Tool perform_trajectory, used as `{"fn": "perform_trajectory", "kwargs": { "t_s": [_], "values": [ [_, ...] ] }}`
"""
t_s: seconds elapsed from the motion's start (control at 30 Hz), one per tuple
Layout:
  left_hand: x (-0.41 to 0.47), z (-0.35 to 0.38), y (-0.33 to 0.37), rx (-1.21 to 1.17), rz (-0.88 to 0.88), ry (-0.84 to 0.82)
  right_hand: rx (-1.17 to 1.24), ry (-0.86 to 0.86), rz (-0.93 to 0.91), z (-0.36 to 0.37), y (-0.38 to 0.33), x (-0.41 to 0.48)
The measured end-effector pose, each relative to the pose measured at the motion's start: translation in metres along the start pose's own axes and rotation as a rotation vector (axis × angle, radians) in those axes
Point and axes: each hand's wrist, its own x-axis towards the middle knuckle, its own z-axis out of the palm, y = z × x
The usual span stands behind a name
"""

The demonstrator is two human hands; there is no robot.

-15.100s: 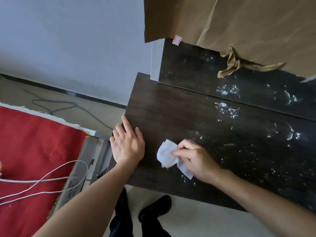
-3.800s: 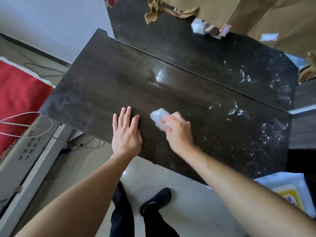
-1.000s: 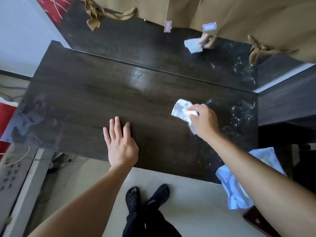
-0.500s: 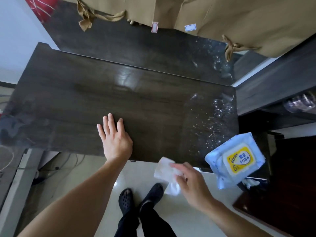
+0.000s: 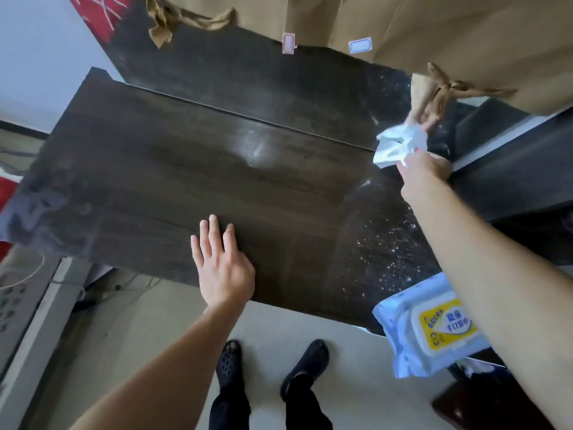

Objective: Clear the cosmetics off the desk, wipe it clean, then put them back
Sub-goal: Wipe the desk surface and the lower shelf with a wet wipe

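Note:
The dark wood desk top (image 5: 186, 169) carries no cosmetics. My left hand (image 5: 221, 265) lies flat on it near the front edge, fingers spread. My right hand (image 5: 423, 173) grips a crumpled white wet wipe (image 5: 395, 145) at the desk's far right corner, against the mirror (image 5: 263, 85) that stands along the back edge. The mirror shows the hand and wipe reflected. White specks (image 5: 387, 243) cover the right end of the desk; the left and middle look smooth with a sheen.
A blue pack of wet wipes (image 5: 428, 330) with a yellow label sits at the desk's front right corner, partly under my right forearm. Brown paper (image 5: 403, 23) covers the upper mirror. Dark furniture (image 5: 511, 181) adjoins on the right. My feet stand on the pale floor below.
My right hand has carried the wipe from below the front edge up to the far right corner by the mirror. My left hand has stayed flat on the desk.

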Motion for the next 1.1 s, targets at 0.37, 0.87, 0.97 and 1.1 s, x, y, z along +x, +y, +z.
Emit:
{"fn": "perform_trajectory", "kwargs": {
  "t_s": [0.37, 0.87, 0.97, 1.1],
  "values": [
    [0.000, -0.003, 0.005, 0.007, -0.016, 0.046, -1.189, -0.066, -0.835, 0.003, 0.043, 0.009],
    [-0.001, -0.002, 0.004, -0.010, -0.025, 0.058, -0.978, -0.169, -0.959, 0.011, 0.040, -0.001],
    [-0.001, -0.002, 0.004, -0.008, -0.021, 0.062, -0.984, -0.407, -1.264, -0.009, 0.088, -0.063],
    [-0.001, -0.004, 0.005, -0.011, -0.025, 0.055, -0.976, -0.788, -1.337, -0.052, 0.120, -0.118]
  ]
}}
